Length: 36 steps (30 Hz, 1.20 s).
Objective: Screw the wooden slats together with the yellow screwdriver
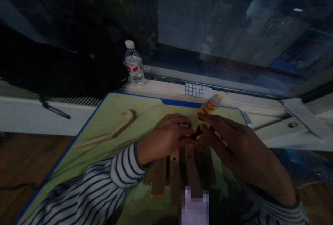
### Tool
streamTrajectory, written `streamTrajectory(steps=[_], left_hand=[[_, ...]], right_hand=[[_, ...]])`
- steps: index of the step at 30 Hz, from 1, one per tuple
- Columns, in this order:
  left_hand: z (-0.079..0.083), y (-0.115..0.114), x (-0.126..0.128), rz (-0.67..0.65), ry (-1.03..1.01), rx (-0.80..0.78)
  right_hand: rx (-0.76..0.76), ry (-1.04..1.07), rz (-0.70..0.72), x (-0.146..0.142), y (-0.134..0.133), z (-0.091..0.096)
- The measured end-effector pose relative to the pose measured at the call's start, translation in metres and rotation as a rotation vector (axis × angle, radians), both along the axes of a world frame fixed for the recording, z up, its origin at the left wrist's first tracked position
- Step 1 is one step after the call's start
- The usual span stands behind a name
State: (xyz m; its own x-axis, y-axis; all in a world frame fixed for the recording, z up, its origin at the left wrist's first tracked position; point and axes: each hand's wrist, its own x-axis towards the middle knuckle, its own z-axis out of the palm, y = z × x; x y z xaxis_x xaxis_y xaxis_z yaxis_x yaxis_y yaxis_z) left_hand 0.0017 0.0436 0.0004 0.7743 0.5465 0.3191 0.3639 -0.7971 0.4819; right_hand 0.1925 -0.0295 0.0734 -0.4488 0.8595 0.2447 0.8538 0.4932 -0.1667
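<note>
A small black and yellow tool handle [199, 132], which looks like a screwdriver's, is between my two hands over a slatted wooden piece [174, 173]. My left hand [169, 134] reaches in from the left, its bent fingers and thumb closed on the dark part. On the other side, my right hand [231, 138] has its fingertips at the yellow end, one finger stretched out above it. Dark round holes show in two of the slats. Whatever lies beneath the handle is hidden by my fingers. Just behind my right fingers stands a clear glue bottle [211, 104] with a yellow tip, leaning right.
A hooked wooden strip [111, 134] lies on the left of the pale green, blue-edged table [145, 107]. On the white sill behind stand a water bottle [134, 66] and a blue-gridded sheet [194, 90]. A window rises beyond; a dark bag [62, 68] sits at left.
</note>
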Motion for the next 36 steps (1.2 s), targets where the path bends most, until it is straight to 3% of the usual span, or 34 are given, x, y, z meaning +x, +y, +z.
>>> streamTrajectory(steps=[4, 12, 36], left_hand=[[-0.001, 0.000, 0.000, 0.002, -0.014, 0.006], [-0.002, 0.001, 0.001, 0.001, -0.091, -0.028], [0.003, 0.000, -0.003, -0.034, 0.041, -0.010]], right_hand=[[-0.053, 0.050, 0.114, 0.004, 0.001, 0.001], [-0.051, 0.126, 0.168, 0.001, 0.004, -0.005], [0.069, -0.070, 0.016, -0.007, 0.004, -0.005]])
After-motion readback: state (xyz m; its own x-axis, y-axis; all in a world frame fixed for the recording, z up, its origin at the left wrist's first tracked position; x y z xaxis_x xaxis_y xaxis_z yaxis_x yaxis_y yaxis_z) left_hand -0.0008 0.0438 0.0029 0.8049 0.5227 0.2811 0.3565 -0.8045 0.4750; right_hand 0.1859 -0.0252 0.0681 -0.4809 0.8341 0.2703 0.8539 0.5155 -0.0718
